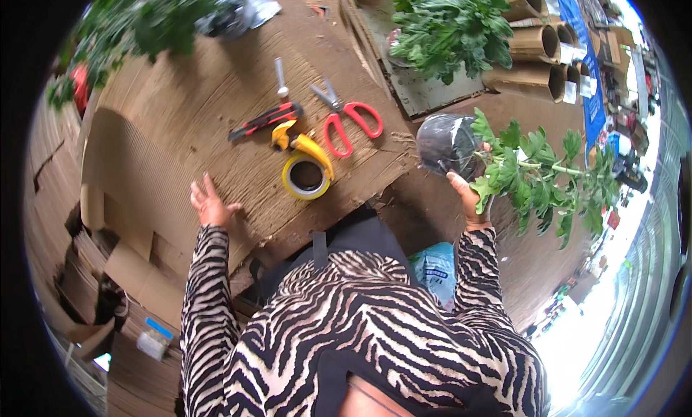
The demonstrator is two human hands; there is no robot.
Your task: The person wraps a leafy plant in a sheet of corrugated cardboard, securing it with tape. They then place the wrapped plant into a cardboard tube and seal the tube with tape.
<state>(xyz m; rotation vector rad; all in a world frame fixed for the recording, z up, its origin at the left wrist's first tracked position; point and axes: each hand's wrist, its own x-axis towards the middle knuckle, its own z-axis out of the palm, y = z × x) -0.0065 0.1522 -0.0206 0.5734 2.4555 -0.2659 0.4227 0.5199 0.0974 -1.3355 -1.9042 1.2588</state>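
My right hand (466, 198) grips a leafy green plant (540, 171) by its root ball (446, 144), which is wrapped in dark plastic. The plant lies sideways, its stem pointing right, beyond the table's right edge. My left hand (210, 203) is empty, fingers apart, over the front left of the worn wooden table (216, 130). Between my hands on the table lie red-handled scissors (346, 119) with parted blades, a black and red utility knife (266, 121), and a yellow tape dispenser with a tape roll (307, 168). A small metal-bladed tool (281, 79) lies behind the knife.
Another leafy plant (146, 22) with a wrapped base occupies the far left. More plants (451, 28) stand on a tray (427, 92) at the back, beside stacked cardboard tubes (524, 79). A curved cardboard sheet (130, 179) leans at the left table edge, near stacked flat cardboard (140, 382).
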